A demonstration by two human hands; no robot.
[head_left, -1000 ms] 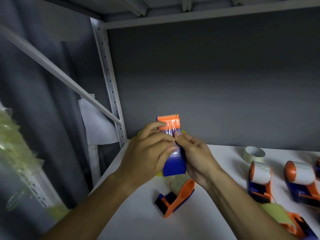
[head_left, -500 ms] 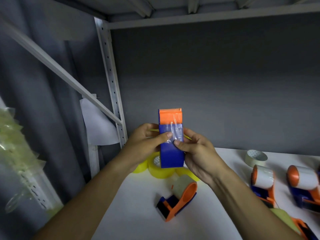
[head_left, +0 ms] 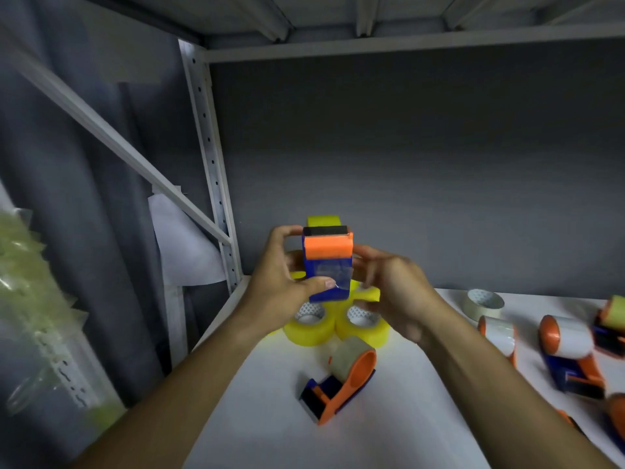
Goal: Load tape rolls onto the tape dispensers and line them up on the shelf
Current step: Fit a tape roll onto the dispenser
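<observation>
With the left hand (head_left: pixel 284 282) gripping the blue dispenser (head_left: pixel 327 265) and its thumb pinning the clear tape end, the right hand (head_left: pixel 392 292), loosely curled at three o'clock, should smooth it flat.

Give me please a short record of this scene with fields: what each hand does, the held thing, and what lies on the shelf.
left hand: grips the held dispenser, thumb on its clear tape
right hand: beside the dispenser; grip unclear
held dispenser: blue and orange, raised above the shelf
shelf: white
yellow tape rolls: under the hands
nearest dispenser: loaded, lying in front
loose pale roll: right, at the back
</observation>
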